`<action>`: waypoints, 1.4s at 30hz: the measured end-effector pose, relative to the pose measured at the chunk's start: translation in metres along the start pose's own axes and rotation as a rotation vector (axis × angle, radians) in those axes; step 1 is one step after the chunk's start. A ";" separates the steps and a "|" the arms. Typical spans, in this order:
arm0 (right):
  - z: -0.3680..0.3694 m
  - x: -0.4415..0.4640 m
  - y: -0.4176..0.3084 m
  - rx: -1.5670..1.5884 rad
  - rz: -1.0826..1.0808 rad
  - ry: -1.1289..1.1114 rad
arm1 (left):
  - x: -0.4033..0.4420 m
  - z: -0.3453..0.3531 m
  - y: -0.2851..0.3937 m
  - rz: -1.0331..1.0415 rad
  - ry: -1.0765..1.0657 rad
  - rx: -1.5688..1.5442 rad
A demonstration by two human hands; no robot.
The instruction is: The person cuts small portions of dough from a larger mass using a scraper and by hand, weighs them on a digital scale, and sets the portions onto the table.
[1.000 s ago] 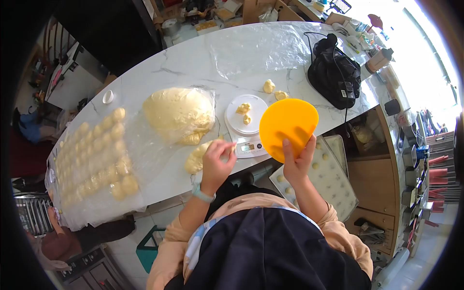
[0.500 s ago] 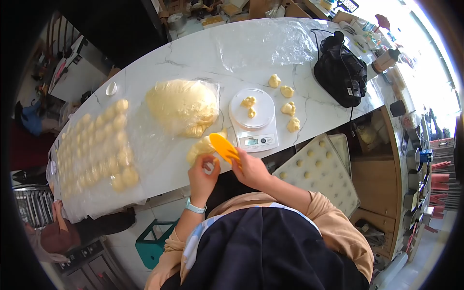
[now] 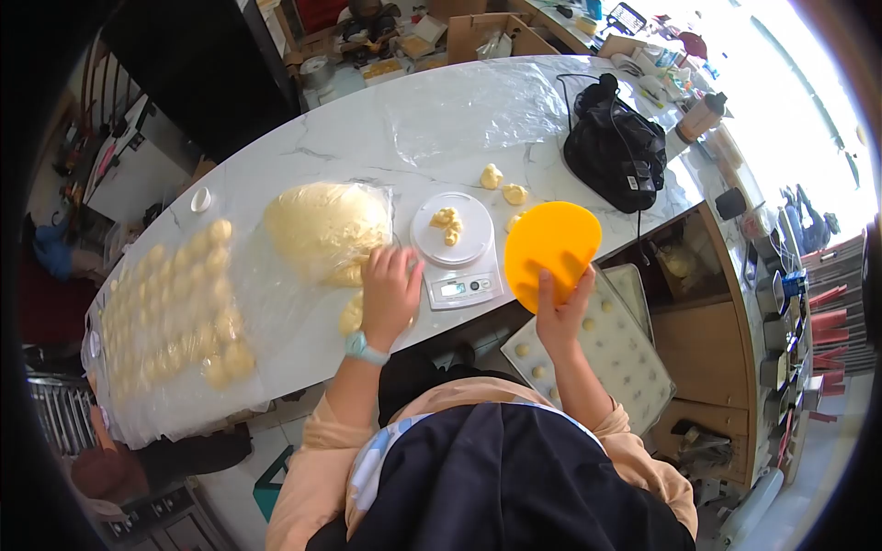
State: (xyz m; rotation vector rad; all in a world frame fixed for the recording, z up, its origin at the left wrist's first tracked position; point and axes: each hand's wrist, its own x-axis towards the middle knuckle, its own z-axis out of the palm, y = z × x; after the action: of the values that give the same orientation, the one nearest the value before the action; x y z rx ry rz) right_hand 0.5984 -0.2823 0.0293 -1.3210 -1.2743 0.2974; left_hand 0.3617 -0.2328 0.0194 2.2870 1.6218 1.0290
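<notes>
My right hand [image 3: 562,308] grips a yellow dough scraper [image 3: 554,248], its broad face turned up, right of the kitchen scale [image 3: 453,243]. Small lumps of dough [image 3: 447,223] rest on the scale's round plate. My left hand [image 3: 390,286] is open, fingers loosely bent, just left of the scale. Beside it lies a cut piece of dough [image 3: 351,315], partly hidden by my hand and wrist. Behind that sits a large mass of dough [image 3: 323,225] under clear plastic. Several small dough pieces [image 3: 491,176] lie right of the scale, some hidden by the scraper.
Rows of dough balls [image 3: 179,303] lie under plastic film on the left. A black bag [image 3: 616,147] and a bottle [image 3: 703,117] stand at the right. Below the table edge is a tray [image 3: 634,367] with dough balls. Another person [image 3: 115,468] is at lower left.
My right hand has moved right and up with the scraper, away from the cut dough. My left hand has risen towards the scale and its fingers have opened. The dough on the scale looks larger.
</notes>
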 end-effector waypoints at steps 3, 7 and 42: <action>-0.018 -0.001 0.005 0.006 0.076 0.063 | -0.047 -0.016 0.003 -0.079 -0.244 -0.004; -0.028 -0.003 0.014 0.047 0.120 0.118 | -0.077 -0.011 -0.008 0.014 -0.093 -0.026; -0.073 -0.005 0.029 0.124 0.285 0.249 | 0.195 0.121 -0.046 0.055 -0.334 -0.337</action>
State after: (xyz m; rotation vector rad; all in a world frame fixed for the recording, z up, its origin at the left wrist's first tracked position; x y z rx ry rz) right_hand 0.6687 -0.3163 0.0217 -1.3851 -0.8474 0.3914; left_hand 0.4340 -0.0116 -0.0081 2.1433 1.1647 0.8028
